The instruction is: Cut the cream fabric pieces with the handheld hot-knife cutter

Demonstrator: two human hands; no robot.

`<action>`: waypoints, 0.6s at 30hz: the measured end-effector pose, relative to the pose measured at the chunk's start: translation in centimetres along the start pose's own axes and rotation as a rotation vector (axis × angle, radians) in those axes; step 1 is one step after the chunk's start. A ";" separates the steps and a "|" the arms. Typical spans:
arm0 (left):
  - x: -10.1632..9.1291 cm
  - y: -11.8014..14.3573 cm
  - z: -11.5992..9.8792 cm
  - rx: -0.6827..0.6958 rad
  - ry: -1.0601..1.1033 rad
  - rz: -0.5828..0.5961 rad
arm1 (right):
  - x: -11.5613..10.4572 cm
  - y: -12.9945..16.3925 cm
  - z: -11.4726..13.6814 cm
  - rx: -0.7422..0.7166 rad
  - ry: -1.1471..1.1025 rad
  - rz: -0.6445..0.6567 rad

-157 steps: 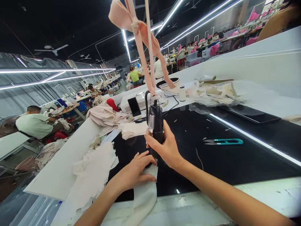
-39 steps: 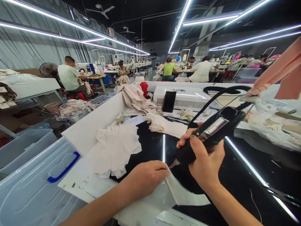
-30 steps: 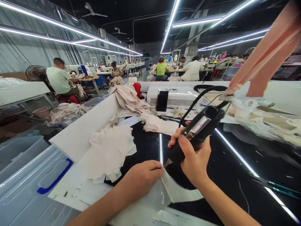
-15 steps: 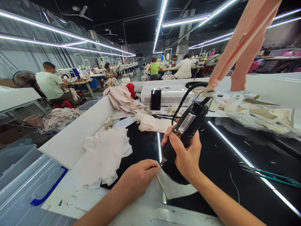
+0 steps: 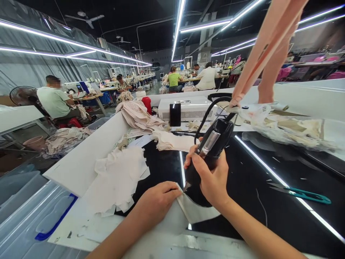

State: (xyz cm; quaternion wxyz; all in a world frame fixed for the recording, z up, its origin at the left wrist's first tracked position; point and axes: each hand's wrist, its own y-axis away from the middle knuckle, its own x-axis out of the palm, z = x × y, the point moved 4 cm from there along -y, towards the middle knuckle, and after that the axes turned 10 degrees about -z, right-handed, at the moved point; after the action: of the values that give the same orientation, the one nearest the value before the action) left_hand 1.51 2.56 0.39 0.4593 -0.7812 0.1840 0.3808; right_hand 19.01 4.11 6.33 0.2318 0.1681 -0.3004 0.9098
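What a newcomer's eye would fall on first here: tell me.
Probably the black handheld tool, gripped in the right hand near the centre, with a pink fabric strip rising from its upper end to the top edge. Next, the left hand pinching pale fabric by the tool's tip. Then the teal snips, lying on the black tabletop at right.

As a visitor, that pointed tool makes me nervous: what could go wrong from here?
The black tool's metal tip sits close to the left hand's fingertips, so a slip might nick them. The pale fabric is pinched at its edge, so the rest could shift. The cord loops near the right hand and might snag.
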 end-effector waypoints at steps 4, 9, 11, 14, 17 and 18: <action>-0.2 -0.1 0.1 0.012 -0.004 0.002 | -0.3 -0.5 0.7 -0.012 -0.013 -0.025; -0.7 -0.8 -0.6 0.075 -0.044 -0.020 | -1.0 -0.7 1.3 -0.028 -0.005 -0.020; -0.6 -1.0 -0.9 0.079 -0.049 -0.002 | -1.2 -0.6 1.3 -0.021 -0.005 -0.029; -0.2 -0.9 -1.1 0.056 -0.052 0.052 | -1.3 -0.4 1.2 -0.005 0.006 -0.049; 0.0 -0.6 -1.2 0.027 -0.049 0.066 | -1.2 -0.1 1.1 0.002 0.000 -0.049; 0.0 -0.4 -1.3 0.023 -0.046 0.058 | -1.1 -0.1 1.1 0.001 -0.003 -0.047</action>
State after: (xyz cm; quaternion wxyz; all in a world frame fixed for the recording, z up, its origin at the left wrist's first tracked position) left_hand 2.30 1.67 0.99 0.4612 -0.7613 0.2001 0.4096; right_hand 20.16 3.15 6.72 0.2528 0.1765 -0.2960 0.9041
